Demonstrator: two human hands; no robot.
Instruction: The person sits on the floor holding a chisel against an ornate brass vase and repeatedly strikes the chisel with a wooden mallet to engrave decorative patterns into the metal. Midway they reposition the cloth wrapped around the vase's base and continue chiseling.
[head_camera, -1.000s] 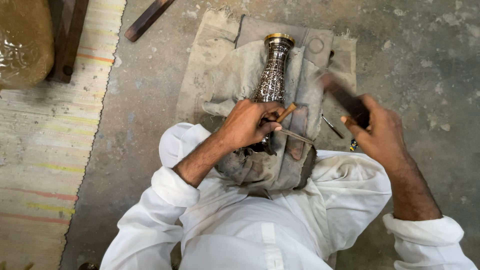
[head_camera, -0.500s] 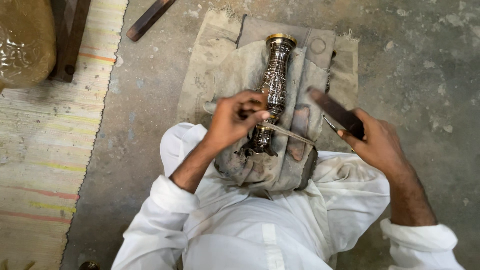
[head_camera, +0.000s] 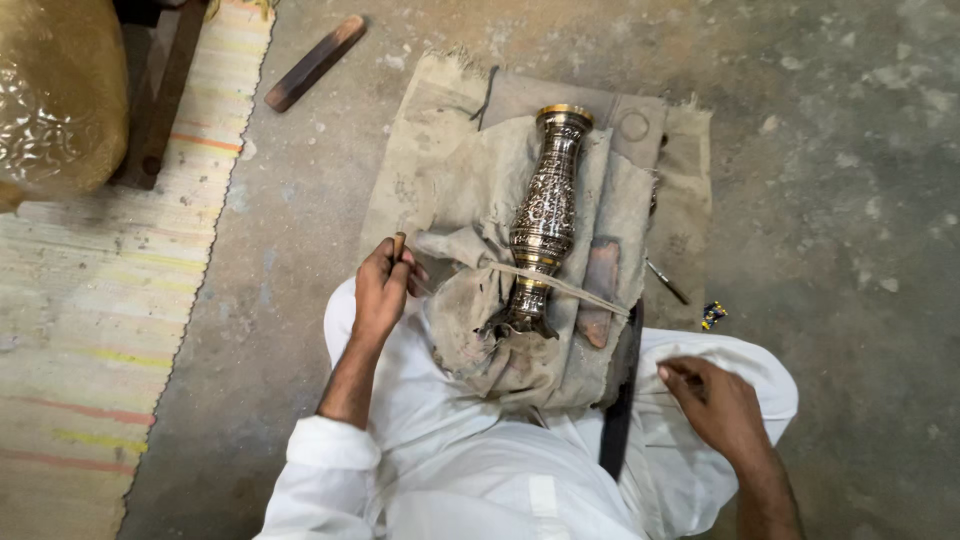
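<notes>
Vase (head_camera: 546, 215), engraved metal with a brass-coloured rim, is lying lengthwise between your two hands, its foot toward your lap and its mouth pointing away from you. It is resting on a grey cloth (head_camera: 470, 190) that is spreading out ahead of both hands over the concrete floor (head_camera: 820, 150) and bunching up around the vase's foot. A striped mat (head_camera: 90, 330) is lying well out beyond your left hand, and a large embossed brass vessel (head_camera: 55, 95) is sitting on its far end. A flat wooden stick (head_camera: 314, 62) is lying on the floor far ahead of your left hand.

Your left hand (head_camera: 382, 290) is closing around a small wooden-handled tool (head_camera: 398, 245), holding it upright just beside the cloth's left edge, apart from the vase. Your right hand (head_camera: 718, 405) is resting on your white-clad knee with the fingers curled loosely; you are gripping nothing that shows there. A dark flat bar (head_camera: 620, 400) is lying along your lap just to the left of that hand, not quite touching it. A pale cord (head_camera: 560, 285) is crossing the vase's narrow stem. A thin metal rod (head_camera: 666, 281) is lying ahead of your right hand, and a tiny blue-and-yellow scrap (head_camera: 712, 315) is sitting near it.
</notes>
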